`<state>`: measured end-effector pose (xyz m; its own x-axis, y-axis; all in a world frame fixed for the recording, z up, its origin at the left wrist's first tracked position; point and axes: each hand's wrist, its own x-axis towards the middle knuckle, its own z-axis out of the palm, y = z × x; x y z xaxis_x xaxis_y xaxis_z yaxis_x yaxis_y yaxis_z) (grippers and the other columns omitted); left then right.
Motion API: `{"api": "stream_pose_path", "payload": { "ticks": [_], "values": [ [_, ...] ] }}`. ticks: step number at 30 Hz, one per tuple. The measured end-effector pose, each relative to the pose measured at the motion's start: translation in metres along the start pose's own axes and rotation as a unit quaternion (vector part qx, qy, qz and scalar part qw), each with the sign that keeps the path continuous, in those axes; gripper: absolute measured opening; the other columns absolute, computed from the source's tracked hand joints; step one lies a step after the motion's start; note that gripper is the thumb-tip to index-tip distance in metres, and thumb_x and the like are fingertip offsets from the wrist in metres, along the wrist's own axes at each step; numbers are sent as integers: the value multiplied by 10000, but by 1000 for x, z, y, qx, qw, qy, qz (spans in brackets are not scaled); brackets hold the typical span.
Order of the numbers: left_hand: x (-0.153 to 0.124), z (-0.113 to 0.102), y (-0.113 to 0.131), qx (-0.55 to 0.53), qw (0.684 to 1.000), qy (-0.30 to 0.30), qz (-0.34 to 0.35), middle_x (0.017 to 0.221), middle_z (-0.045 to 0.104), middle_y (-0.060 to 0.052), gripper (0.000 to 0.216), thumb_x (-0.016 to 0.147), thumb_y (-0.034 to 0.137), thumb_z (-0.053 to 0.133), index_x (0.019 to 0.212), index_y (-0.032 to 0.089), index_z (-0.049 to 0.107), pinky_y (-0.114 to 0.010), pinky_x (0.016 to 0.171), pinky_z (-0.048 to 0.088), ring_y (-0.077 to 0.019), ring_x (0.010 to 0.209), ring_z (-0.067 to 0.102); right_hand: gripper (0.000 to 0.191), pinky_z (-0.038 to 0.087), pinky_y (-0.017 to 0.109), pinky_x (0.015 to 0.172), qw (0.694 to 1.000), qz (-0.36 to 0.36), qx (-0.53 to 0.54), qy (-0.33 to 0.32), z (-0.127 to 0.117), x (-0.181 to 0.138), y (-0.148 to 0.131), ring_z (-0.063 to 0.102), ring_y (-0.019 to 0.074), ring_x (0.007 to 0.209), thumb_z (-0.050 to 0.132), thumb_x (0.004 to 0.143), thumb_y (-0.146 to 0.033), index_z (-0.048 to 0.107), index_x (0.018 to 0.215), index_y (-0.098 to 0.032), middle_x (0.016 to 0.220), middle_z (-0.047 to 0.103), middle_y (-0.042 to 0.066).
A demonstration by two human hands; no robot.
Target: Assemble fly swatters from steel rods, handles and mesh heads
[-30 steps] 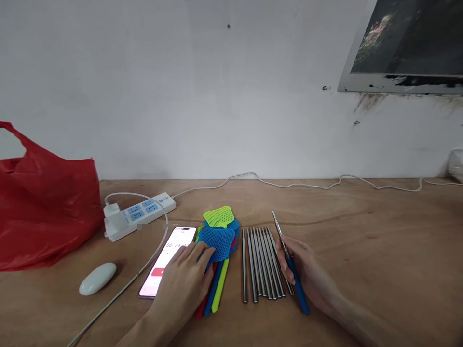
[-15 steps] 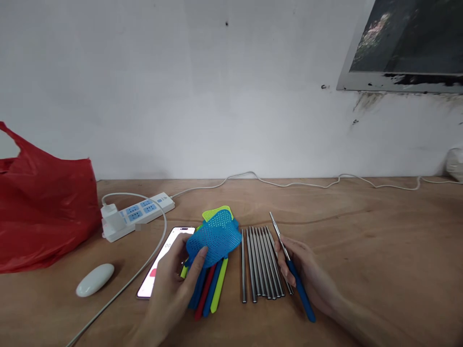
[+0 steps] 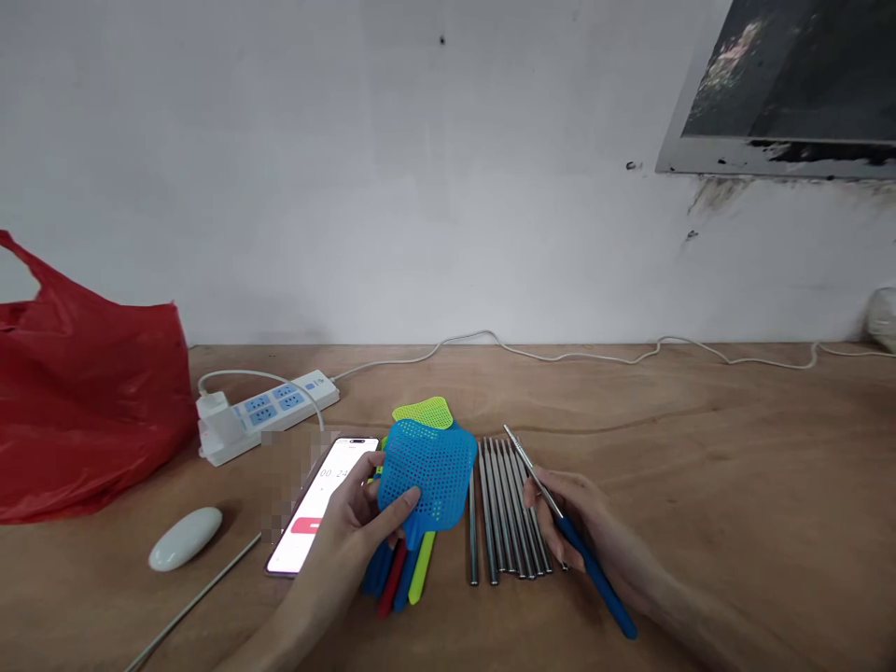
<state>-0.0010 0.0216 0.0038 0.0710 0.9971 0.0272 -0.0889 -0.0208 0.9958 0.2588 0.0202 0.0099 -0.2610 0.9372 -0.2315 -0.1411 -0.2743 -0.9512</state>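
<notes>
My left hand (image 3: 350,532) is closed on a blue perforated fly swatter head (image 3: 438,467), thumb on its face. The head is raised and its short neck points down. Beneath it lies a pile with a yellow-green swatter head (image 3: 430,411) and several coloured handles, among them a red handle (image 3: 392,588) and a yellow-green handle (image 3: 421,569). My right hand (image 3: 584,518) grips a thin metal rod with a blue handle (image 3: 598,583), its tip slanting up and left. Under that tip, several steel rods (image 3: 508,523) lie side by side.
A lit phone (image 3: 301,525) lies left of the pile. Further left are a white power strip (image 3: 245,441) with a plug, a white oval object (image 3: 186,539) and a red plastic bag (image 3: 91,411). A thin cable (image 3: 546,357) runs along the wall.
The blue swatter head has turned to show its face more squarely, and its neck now shows. My right hand has tilted the rod, its tip moving left and slightly down.
</notes>
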Motion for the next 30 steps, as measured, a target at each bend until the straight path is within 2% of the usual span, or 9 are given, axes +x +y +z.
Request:
{"api": "stream_pose_path", "payload": {
  "ticks": [3, 6, 9, 14, 18, 22, 25, 28, 30],
  "values": [
    [-1, 1, 1, 8, 1000, 17, -15, 616, 669, 40, 406, 770, 438, 825, 1015, 213, 591, -190, 513, 493, -123, 522, 601, 507, 204, 171, 307, 995, 46, -36, -80, -1, -2, -2, 318, 53, 270, 575, 860, -644, 629, 793, -145, 414, 573, -31],
    [-4, 3, 2, 5, 999, 39, -25, 672, 710, 15, 471, 737, 436, 845, 1050, 205, 579, -229, 557, 547, -157, 567, 662, 498, 154, 174, 267, 970, 113, -73, -202, -1, -6, -6, 305, 61, 228, 561, 869, -634, 640, 856, -142, 414, 593, -26],
    [-6, 5, 2, -3, 998, 44, -38, 678, 719, 7, 490, 733, 441, 844, 1069, 196, 584, -244, 572, 561, -168, 577, 677, 459, 136, 159, 266, 948, 146, -87, -270, 1, -9, -8, 296, 62, 209, 563, 879, -614, 621, 894, -159, 387, 560, -57],
    [-7, 7, -5, -38, 997, 10, -59, 679, 716, -17, 374, 750, 424, 840, 936, 175, 631, -253, 579, 543, -166, 589, 664, 481, 180, 148, 280, 934, 139, -105, -311, 4, -9, -4, 288, 44, 222, 536, 896, -641, 598, 852, -166, 407, 540, -74],
    [-7, 10, -5, -59, 997, -5, -55, 728, 706, -6, 322, 741, 399, 854, 887, 174, 674, -246, 598, 520, -153, 625, 636, 509, 199, 152, 273, 932, 128, -114, -320, 6, -7, 3, 272, 48, 236, 526, 897, -669, 596, 855, -166, 410, 520, -85],
    [-10, 15, 2, -93, 994, -12, -64, 841, 737, -29, 324, 721, 381, 873, 913, 183, 704, -294, 748, 546, -192, 772, 676, 481, 234, 154, 262, 940, 96, -109, -308, 6, -5, 7, 257, 54, 228, 517, 915, -640, 594, 858, -168, 401, 512, -94],
    [-12, 17, 8, -114, 991, -29, -64, 903, 745, -43, 268, 765, 366, 846, 930, 188, 733, -320, 811, 539, -206, 819, 680, 464, 214, 153, 260, 939, 101, -117, -309, 5, -5, 6, 245, 52, 228, 512, 922, -618, 594, 858, -166, 394, 497, -100],
    [-13, 16, 10, -143, 986, -54, -71, 906, 735, -45, 245, 824, 381, 794, 975, 192, 757, -323, 794, 534, -209, 815, 665, 458, 191, 154, 266, 931, 124, -127, -318, 5, -6, 4, 244, 49, 233, 516, 918, -615, 590, 850, -168, 397, 486, -102],
    [-12, 15, 11, -153, 984, -56, -71, 839, 714, -37, 233, 836, 400, 780, 914, 181, 766, -303, 747, 526, -186, 749, 634, 455, 190, 153, 269, 931, 128, -128, -317, 5, -7, 4, 256, 50, 236, 526, 911, -614, 592, 846, -170, 396, 482, -102]
  ]
}}
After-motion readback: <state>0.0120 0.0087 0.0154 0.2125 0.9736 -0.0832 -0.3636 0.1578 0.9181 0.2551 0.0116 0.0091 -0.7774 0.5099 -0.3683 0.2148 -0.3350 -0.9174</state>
